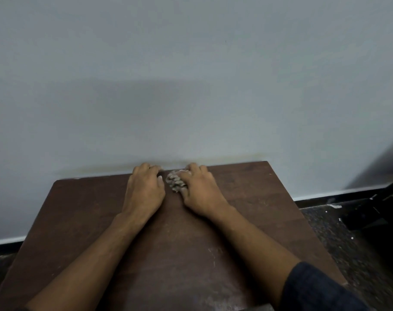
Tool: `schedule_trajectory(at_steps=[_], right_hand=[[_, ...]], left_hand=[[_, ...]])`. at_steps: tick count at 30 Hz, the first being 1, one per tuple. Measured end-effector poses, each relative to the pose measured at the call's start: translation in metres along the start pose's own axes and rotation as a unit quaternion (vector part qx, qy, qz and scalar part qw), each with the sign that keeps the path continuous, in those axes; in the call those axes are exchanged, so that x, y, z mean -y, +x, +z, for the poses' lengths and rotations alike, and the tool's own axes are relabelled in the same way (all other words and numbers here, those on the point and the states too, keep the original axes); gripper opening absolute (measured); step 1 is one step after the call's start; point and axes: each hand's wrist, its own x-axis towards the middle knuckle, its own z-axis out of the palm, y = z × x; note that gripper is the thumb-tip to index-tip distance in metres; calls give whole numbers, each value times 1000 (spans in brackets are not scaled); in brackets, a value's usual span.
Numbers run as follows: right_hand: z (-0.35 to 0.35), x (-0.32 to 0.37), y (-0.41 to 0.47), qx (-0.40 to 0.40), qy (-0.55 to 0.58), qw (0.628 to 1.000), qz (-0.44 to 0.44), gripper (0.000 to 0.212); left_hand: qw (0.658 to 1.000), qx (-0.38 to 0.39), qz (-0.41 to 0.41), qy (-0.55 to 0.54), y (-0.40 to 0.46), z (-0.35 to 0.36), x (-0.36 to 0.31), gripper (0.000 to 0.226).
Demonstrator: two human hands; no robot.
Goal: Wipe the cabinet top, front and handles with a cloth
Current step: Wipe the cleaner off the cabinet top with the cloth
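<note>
Cloth (175, 182) sits bunched at the far edge of the cabinet top (83, 212), just above the middle of the frame, right where the brown board meets the wall (191, 75). From the head camera I see my right hand (199, 189) lying on it, fingers curled over the wad and gripping it, so that only its left part shows. My left hand (144, 189) rests just beside the cloth on its left, palm down on the board; its fingertips bend at the back edge and it holds nothing. Both forearms run up from the bottom of the frame and draw together towards the cloth.

What the next stroke turns on, I judge: the cloth is already at the far limit, so all unwiped board lies below it in the frame, towards me. White streaks and specks show in the lower middle. Front and handles are out of sight below the frame.
</note>
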Motion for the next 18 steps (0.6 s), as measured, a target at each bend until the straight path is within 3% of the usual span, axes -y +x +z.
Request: schedule_trajectory(at_steps=[3, 7, 10, 14, 18], right_hand=[[-21, -58, -9, -36, -47, 993, 107, 37], [-50, -141, -26, -80, -96, 951, 283, 34], [-51, -141, -26, -84, -103, 926, 353, 34], [-23, -60, -17, -57, -127, 962, 236, 30], [2, 15, -22, -35, -25, 996, 79, 34]], left_hand=[[1000, 2, 4, -14, -3, -1, 2, 30], [999, 22, 22, -33, -8, 1, -6, 32], [998, 27, 38, -40, -11, 6, -14, 34], [997, 19, 57, -43, -9, 12, -26, 34], [996, 24, 76, -40, -7, 19, -36, 44]])
